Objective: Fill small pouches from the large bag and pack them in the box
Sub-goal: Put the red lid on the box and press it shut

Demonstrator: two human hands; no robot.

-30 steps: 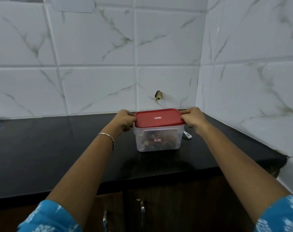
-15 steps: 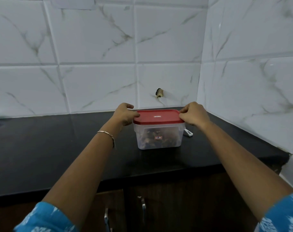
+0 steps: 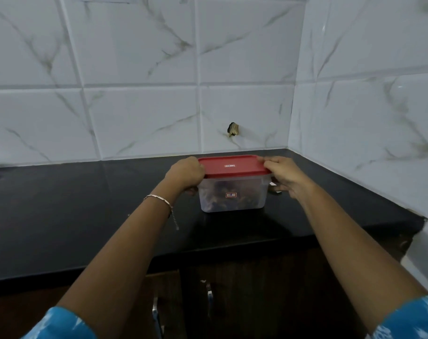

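Observation:
A clear plastic box (image 3: 232, 196) with a red lid (image 3: 232, 166) stands on the black counter (image 3: 61, 211) near the back right corner. Dark contents show dimly through its wall; I cannot tell what they are. My left hand (image 3: 187, 173) grips the box's left side, fingers curled at the lid's edge and thumb lower on the wall. My right hand (image 3: 283, 176) grips the right side, fingertips on the lid's rim. No large bag or loose pouches are in view.
A small white object (image 3: 273, 184) peeks out behind the box's right side. White marble tiles line the back wall and the right wall. A dark stub (image 3: 233, 129) sticks out of the back wall. Cabinet doors with metal handles (image 3: 209, 296) sit below the counter.
Both hands have slid lower down the box's sides, from the lid's top edges. The box stays in the same spot on the counter. The view has tilted slightly.

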